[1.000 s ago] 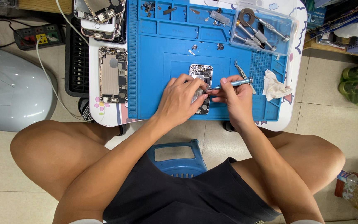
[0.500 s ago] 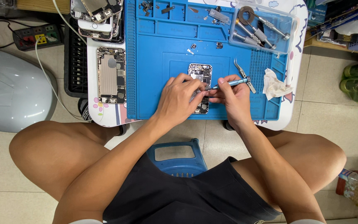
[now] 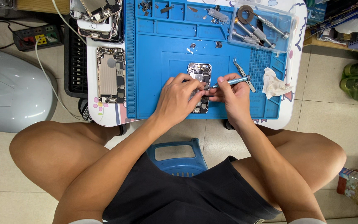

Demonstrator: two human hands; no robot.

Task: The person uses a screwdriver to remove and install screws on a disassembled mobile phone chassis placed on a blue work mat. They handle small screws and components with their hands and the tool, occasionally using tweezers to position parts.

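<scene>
- A tiled floor lies under a small white table (image 3: 104, 118), most of it covered by a blue work mat (image 3: 162, 45).
- At far left a grey rounded casing (image 3: 9, 91) sits on the floor, with a power strip (image 3: 32, 41) beyond it.
- On the table's left edge lies an opened phone shell (image 3: 110, 74), its long axis running near to far; a stack of phone parts (image 3: 98, 12) lies farther off.
- The left hand (image 3: 179, 97) rests on the opened phone (image 3: 199, 76) at the mat's middle, fingers curled and pressed onto its left and near part, steadying it.
- That phone lies flat, long axis near to far, insides facing up.
- The right hand (image 3: 233, 93) pinches a blue screwdriver (image 3: 228, 82) between thumb and fingers; the shaft lies almost level, tip pointing left onto the phone's right edge, handle out to the right.
- Just right of it lie metal tweezers (image 3: 245, 76), then a crumpled white cloth (image 3: 273, 83).
- At far right on the mat stands a clear tool tray (image 3: 284, 33).
</scene>
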